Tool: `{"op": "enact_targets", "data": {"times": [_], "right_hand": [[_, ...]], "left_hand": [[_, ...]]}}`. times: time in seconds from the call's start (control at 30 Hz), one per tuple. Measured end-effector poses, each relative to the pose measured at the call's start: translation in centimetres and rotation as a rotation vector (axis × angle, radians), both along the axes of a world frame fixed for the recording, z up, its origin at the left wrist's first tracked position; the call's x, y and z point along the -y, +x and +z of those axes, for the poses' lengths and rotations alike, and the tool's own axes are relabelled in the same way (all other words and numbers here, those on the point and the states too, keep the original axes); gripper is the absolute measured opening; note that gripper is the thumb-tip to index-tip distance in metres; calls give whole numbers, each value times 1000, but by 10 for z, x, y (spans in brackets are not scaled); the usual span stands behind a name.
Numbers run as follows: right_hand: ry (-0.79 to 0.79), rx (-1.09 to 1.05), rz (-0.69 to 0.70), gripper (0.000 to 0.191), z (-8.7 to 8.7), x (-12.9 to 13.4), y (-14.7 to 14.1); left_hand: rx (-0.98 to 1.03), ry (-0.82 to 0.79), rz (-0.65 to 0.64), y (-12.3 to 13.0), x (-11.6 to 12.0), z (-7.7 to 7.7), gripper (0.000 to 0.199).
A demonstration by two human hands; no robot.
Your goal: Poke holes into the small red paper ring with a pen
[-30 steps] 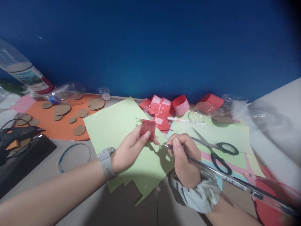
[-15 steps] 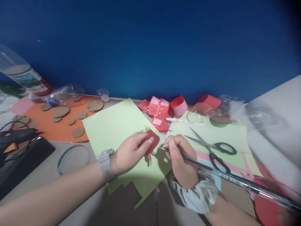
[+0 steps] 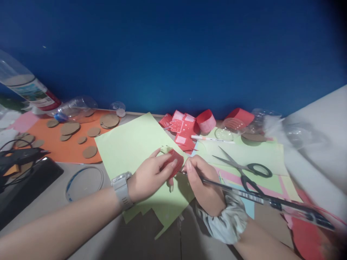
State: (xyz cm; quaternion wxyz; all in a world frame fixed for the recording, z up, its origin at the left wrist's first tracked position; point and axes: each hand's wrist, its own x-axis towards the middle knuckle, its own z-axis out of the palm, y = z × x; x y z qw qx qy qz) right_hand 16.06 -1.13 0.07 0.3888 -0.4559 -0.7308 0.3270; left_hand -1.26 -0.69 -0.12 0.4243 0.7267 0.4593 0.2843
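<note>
Between the thumb and fingers of my left hand point(image 3: 151, 176) is a small red paper piece point(image 3: 176, 162) with a pale green bit at its top. It is held over a light green sheet point(image 3: 130, 139) that has a jagged lower edge. My right hand point(image 3: 202, 182) is closed around a long clear-barrelled pen point(image 3: 251, 196), whose tip is at the red piece's lower right edge. Black-handled scissors point(image 3: 244, 168) lie spread on papers to the right of my right hand.
Cardboard discs point(image 3: 69, 128) lie on orange paper point(image 3: 54, 144) at the left, near plastic bottles point(image 3: 35, 92), a tape ring point(image 3: 71, 184) and a black glue gun point(image 3: 20, 157). Red paper pieces point(image 3: 187, 128) and a white marker point(image 3: 208, 138) lie behind my hands. A blue wall point(image 3: 173, 54) stands behind.
My right hand has moved slightly left with the pen, bringing the tip to the red piece. The pen's far end has swung down and left. My left hand has barely moved.
</note>
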Motion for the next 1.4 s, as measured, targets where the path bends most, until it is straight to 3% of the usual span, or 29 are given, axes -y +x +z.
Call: {"op": "enact_targets", "data": {"times": [0.23,0.43,0.6,0.77,0.93,1.1,1.27,1.4], "right_hand": [[-15,23,13,28,-2,-1,-1],[11,-11,-79,28,0,0,-2],[-16,35,17,28,-1,0,-1],[9,-3,-50,28,-1,0,-2],[-14,20,25,28,-1,1,-1],[-3,-12,-54,27,-2,0,-1],[20,14,10,28,-2,0,-2],[10,-5,-58,27,-3,-1,-1]], "left_hand": [[-15,1,-19,0,0,-1,27],[-4,-24,4,-1,0,-2,28],[4,-9,-18,-1,0,-1,26],[-2,-20,-4,-1,0,-1,28],[1,2,-17,-2,1,-2,26],[-3,-10,-17,-2,1,-3,28],[-1,2,-14,-2,0,-4,27],[-14,-8,-17,-2,0,-4,28]]}}
